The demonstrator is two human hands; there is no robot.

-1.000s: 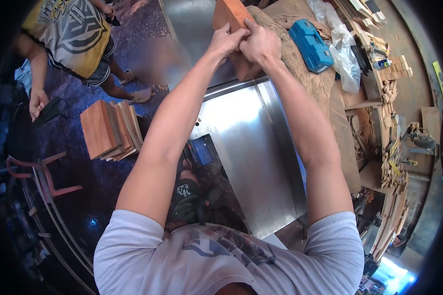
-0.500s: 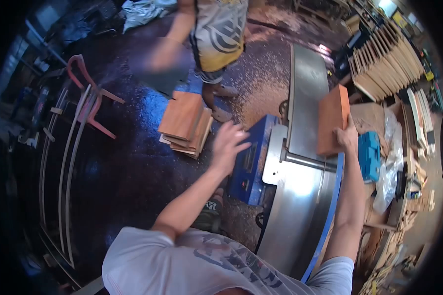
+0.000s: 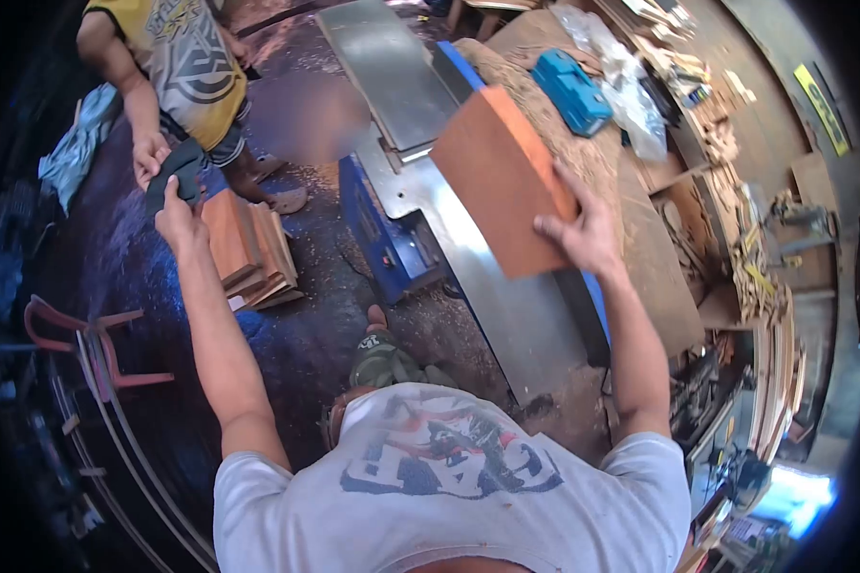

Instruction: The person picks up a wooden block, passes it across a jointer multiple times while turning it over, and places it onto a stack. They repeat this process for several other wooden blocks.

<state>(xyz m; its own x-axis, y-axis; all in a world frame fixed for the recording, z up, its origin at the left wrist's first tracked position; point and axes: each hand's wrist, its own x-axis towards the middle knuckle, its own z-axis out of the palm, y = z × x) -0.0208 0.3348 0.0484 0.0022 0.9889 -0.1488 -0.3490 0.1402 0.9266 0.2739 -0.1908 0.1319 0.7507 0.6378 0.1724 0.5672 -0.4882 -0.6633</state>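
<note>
My right hand (image 3: 583,227) grips the edge of a thick reddish-brown wooden board (image 3: 497,186), thumb on its broad face. The board is tilted over the metal bed of a jointer-like machine (image 3: 530,334). Out to the left, my left hand (image 3: 179,218) pinches the near edge of a dark piece of cloth (image 3: 185,167), whose exact kind I cannot make out. A co-worker's hand (image 3: 149,158) is at the same cloth from the far side. Just beside my left hand stands a stack of wooden boards (image 3: 234,239).
The co-worker (image 3: 186,57) stands beyond the stack. A blue plastic case (image 3: 571,93) and clear plastic (image 3: 631,105) lie right of the machine. A red plastic chair (image 3: 105,349) is at left, near long rails (image 3: 148,482). Wood offcuts (image 3: 717,143) line the right side.
My left hand has reached left from near the machine and taken hold of the cloth the co-worker was carrying. My right hand has brought the board nearer and tilted it. The view has turned.
</note>
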